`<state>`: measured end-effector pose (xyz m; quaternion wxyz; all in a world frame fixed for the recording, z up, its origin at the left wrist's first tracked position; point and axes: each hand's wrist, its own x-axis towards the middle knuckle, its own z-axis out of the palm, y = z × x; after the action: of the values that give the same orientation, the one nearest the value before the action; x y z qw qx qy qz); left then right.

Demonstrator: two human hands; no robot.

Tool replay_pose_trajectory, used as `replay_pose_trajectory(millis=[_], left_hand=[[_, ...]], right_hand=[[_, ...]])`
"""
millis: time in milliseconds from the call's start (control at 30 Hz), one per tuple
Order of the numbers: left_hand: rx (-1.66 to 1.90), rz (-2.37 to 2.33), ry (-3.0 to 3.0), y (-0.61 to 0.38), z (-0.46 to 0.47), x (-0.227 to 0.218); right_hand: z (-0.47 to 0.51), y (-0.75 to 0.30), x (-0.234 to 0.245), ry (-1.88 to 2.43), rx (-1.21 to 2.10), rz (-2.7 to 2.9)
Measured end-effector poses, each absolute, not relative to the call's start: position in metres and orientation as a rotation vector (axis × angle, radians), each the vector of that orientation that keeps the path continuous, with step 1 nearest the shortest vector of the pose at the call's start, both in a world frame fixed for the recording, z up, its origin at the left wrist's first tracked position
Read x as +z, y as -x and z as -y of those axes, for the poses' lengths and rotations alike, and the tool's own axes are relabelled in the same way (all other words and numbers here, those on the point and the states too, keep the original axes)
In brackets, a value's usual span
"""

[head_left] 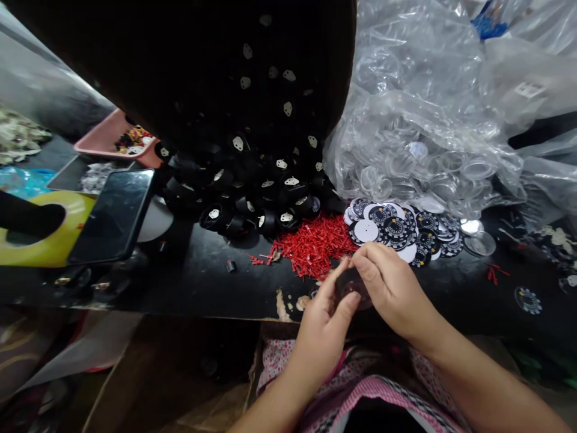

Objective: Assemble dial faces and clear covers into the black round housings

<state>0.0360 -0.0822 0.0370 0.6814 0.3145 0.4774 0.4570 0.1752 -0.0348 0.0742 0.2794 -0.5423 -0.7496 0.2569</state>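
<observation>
While a black sack (pixel 189 66) fills the far middle of the worktop (pixel 216 282), black round housings (pixel 270 198) with pale patches spill from its mouth toward the centre. At the far right corner a clear bag (pixel 433 108) holds clear round lenses (pixel 406 168). A pink tray (pixel 97 141) at the far left carries small mixed bits. A phone (pixel 112 216) leans near the left edge. Before the sack lies a heap of red pins (pixel 315 243), and just right of it a spread of black and white dials (pixel 396 228).

Both hands meet just over the near edge. The left hand (pixel 322 328) cups from below with its thumb raised; the right hand (pixel 392 288) curls over from the right, fingertips pinching. Together they grip a round piece (pixel 354 288), near the pins. It is mostly hidden; its flat face seems to tilt up toward the camera, and being round it shows no long axis.
</observation>
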Motion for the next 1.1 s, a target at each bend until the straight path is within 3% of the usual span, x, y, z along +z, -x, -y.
replay_pose_trajectory(millis=[367, 533, 700, 867, 1100], left_hand=[[1.025, -1.15, -0.836, -0.035, 0.079, 0.046], [0.862, -1.324, -0.884, 0.018, 0.116, 0.033], [0.868, -2.0, -1.387, 0.094, 0.168, 0.018], [1.084, -2.059, -1.404, 0.112, 0.091, 0.019], [1.202, -2.109, -1.317, 0.139, -0.027, 0.021]], right_hand=[[0.034, -0.153, 0.06, 1.363, 0.488, 1.983], [0.034, -0.157, 0.066, 1.281, 0.848, 2.154], [0.031, -0.171, 0.066, 1.451, 1.016, 2.007], [0.036, -0.158, 0.068, 1.214, 1.173, 2.181], [0.043, -0.174, 0.056, 1.345, 1.217, 2.15]])
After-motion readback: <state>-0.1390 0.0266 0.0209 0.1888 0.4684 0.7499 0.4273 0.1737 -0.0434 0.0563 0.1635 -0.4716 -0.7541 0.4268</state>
